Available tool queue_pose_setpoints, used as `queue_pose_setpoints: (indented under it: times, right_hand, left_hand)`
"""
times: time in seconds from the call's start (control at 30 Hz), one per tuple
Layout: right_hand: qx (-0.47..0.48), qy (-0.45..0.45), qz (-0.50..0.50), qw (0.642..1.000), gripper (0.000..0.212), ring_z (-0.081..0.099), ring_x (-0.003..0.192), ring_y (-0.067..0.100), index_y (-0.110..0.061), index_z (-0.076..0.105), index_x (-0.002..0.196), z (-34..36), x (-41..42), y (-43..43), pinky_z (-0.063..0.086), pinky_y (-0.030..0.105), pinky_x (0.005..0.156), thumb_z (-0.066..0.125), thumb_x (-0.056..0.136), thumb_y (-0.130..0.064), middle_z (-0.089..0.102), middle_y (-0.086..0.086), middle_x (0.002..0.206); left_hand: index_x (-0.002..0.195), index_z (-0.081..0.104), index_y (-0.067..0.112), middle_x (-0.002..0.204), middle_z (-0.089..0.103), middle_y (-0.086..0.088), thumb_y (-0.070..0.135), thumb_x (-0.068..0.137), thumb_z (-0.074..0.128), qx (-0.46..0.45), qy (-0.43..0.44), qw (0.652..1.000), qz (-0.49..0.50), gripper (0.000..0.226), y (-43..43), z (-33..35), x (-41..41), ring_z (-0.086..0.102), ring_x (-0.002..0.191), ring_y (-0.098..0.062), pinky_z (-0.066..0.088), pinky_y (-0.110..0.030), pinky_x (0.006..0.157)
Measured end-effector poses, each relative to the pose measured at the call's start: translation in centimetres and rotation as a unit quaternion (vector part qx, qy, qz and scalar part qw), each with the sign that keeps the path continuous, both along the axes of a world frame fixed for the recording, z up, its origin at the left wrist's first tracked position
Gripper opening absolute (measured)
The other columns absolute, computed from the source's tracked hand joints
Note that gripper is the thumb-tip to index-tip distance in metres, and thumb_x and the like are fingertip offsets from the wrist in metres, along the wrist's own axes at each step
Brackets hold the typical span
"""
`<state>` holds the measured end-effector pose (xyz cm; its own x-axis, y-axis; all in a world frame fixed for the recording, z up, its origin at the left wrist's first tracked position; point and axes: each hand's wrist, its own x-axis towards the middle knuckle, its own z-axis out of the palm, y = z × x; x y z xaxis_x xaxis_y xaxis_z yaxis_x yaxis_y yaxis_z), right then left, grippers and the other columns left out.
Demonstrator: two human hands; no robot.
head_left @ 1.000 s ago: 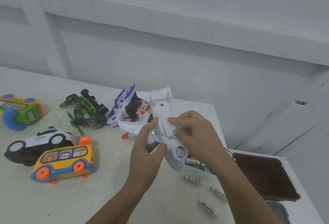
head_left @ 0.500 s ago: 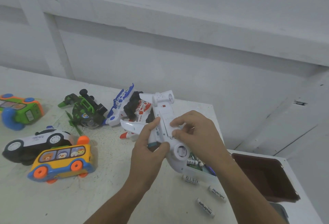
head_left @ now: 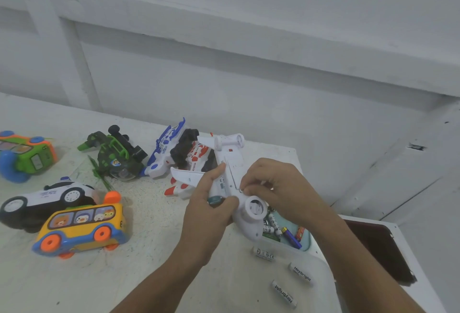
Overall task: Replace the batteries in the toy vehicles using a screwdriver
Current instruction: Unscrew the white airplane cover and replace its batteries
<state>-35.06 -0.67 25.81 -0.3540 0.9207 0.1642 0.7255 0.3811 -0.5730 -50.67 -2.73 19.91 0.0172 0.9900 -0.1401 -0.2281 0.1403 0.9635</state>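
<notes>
White speckled table (head_left: 154,275) carries all. Above it, a glossy white hard-plastic toy aeroplane (head_left: 231,160) is held belly-up by the left hand (head_left: 211,213), grip wrapped round the body. The right hand (head_left: 281,188), grip narrow, pinches at the flat hatch. Nearby lie smooth white cylindrical batteries (head_left: 302,274). Pinched, seemingly, is a small dark screw (head_left: 242,189): keep it square and the body steady.

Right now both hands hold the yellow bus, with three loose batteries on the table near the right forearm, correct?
No: the head view shows the left hand and right hand holding the white toy plane; the yellow bus sits on the table.
</notes>
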Motion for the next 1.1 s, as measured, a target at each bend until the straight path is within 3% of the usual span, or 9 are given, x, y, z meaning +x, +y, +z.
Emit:
queue_pose_setpoints:
  times: [0.07, 0.2, 0.37, 0.6, 0.73, 0.83, 0.97, 1.03, 1.1]
  right_hand:
    - [0.014, -0.007, 0.012, 1.0, 0.009, 0.056, 0.081, 0.001, -0.016, 0.073, 0.082, -0.1, 0.1, 0.0, 0.04, 0.01, 0.07, 0.069, 0.085, -0.008, 0.062, -0.012, 0.084]
    - [0.047, -0.032, 0.033, 0.998, 0.008, 0.053, 0.081, 0.0, -0.015, 0.071, 0.082, -0.3, 0.3, 0.2, 0.038, 0.008, 0.072, 0.066, 0.086, -0.01, 0.061, -0.011, 0.085]
    - [0.053, -0.031, 0.038, 0.997, 0.008, 0.053, 0.082, 0.003, -0.014, 0.075, 0.08, -0.5, 0.3, 0.5, 0.036, 0.004, 0.075, 0.067, 0.082, -0.014, 0.067, -0.007, 0.083]
    - [0.021, -0.045, 0.038, 0.998, 0.013, 0.051, 0.092, 0.004, -0.021, 0.079, 0.096, -0.5, 1.1, 0.8, 0.034, 0.006, 0.079, 0.068, 0.089, -0.016, 0.068, -0.01, 0.094]
    - [-0.068, 0.077, -0.008, 0.995, 0.017, 0.063, 0.085, 0.0, -0.02, 0.079, 0.094, 0.3, 1.6, 0.9, 0.044, 0.01, 0.078, 0.071, 0.086, -0.008, 0.071, -0.014, 0.09]
    - [-0.127, 0.217, -0.054, 0.966, 0.016, 0.067, 0.074, 0.009, -0.014, 0.077, 0.092, 1.3, 2.4, 1.3, 0.052, 0.018, 0.075, 0.069, 0.086, -0.003, 0.075, 0.002, 0.085]
    - [-0.123, 0.384, -0.162, 0.901, 0.014, 0.065, 0.072, 0.021, -0.008, 0.073, 0.091, 1.1, 5.1, 3.2, 0.055, 0.025, 0.063, 0.062, 0.089, 0.001, 0.072, 0.009, 0.079]
    - [-0.091, 0.273, -0.237, 0.928, 0.014, 0.064, 0.076, 0.02, -0.012, 0.071, 0.094, -0.4, 6.9, 4.4, 0.054, 0.026, 0.063, 0.061, 0.092, -0.003, 0.071, 0.007, 0.087]
    - [-0.099, 0.024, -0.267, 0.958, 0.016, 0.061, 0.085, 0.015, -0.018, 0.068, 0.106, -2.5, 8.4, 5.1, 0.049, 0.027, 0.075, 0.06, 0.094, -0.012, 0.068, 0.005, 0.105]
  left_hand:
    - [0.118, 0.059, 0.047, 0.102, 0.067, 0.028, -0.005, 0.086, 0.063, 0.002, 0.003, 1.0, -0.006, 0.062, 0.1, 0.2, 0.0, 0.068, 0.089, -0.005, 0.062, -0.045, 0.078]
    - [0.124, 0.057, 0.045, 0.122, 0.062, 0.016, -0.004, 0.087, 0.063, 0.002, 0.005, 1.0, -0.007, 0.062, 0.2, 0.2, 0.0, 0.067, 0.099, -0.012, 0.062, -0.044, 0.078]
    - [0.122, 0.058, 0.046, 0.12, 0.062, 0.017, -0.006, 0.086, 0.06, 0.003, -0.011, 1.0, -0.005, 0.063, 0.2, -0.1, 0.1, 0.069, 0.09, -0.005, 0.062, -0.041, 0.075]
    - [0.121, 0.059, 0.045, 0.122, 0.062, 0.016, -0.007, 0.086, 0.061, 0.001, -0.009, 1.0, 0.0, 0.063, 0.5, -0.2, 0.2, 0.068, 0.095, -0.009, 0.062, -0.044, 0.076]
    - [0.123, 0.059, 0.043, 0.112, 0.066, 0.019, -0.008, 0.087, 0.06, 0.005, -0.006, 1.0, 0.002, 0.063, 0.7, -0.3, 0.2, 0.069, 0.091, -0.006, 0.062, -0.041, 0.075]
    - [0.126, 0.058, 0.039, 0.091, 0.071, 0.023, -0.009, 0.087, 0.059, 0.011, 0.001, 1.0, 0.0, 0.062, 0.8, -0.2, 0.1, 0.069, 0.082, -0.001, 0.062, -0.042, 0.076]
    - [0.128, 0.058, 0.037, 0.113, 0.066, 0.022, -0.008, 0.088, 0.059, 0.013, -0.002, 1.0, 0.013, 0.061, 0.9, -0.3, 0.0, 0.067, 0.09, 0.003, 0.062, -0.04, 0.075]
    - [0.128, 0.058, 0.037, 0.118, 0.065, 0.019, -0.007, 0.087, 0.06, 0.011, -0.002, 1.0, 0.017, 0.061, 0.8, -0.4, -0.1, 0.068, 0.095, -0.003, 0.062, -0.043, 0.077]
    - [0.129, 0.058, 0.037, 0.128, 0.062, 0.013, -0.007, 0.087, 0.06, 0.011, 0.0, 1.0, 0.017, 0.06, 0.7, -0.4, -0.1, 0.065, 0.107, -0.011, 0.062, -0.046, 0.078]
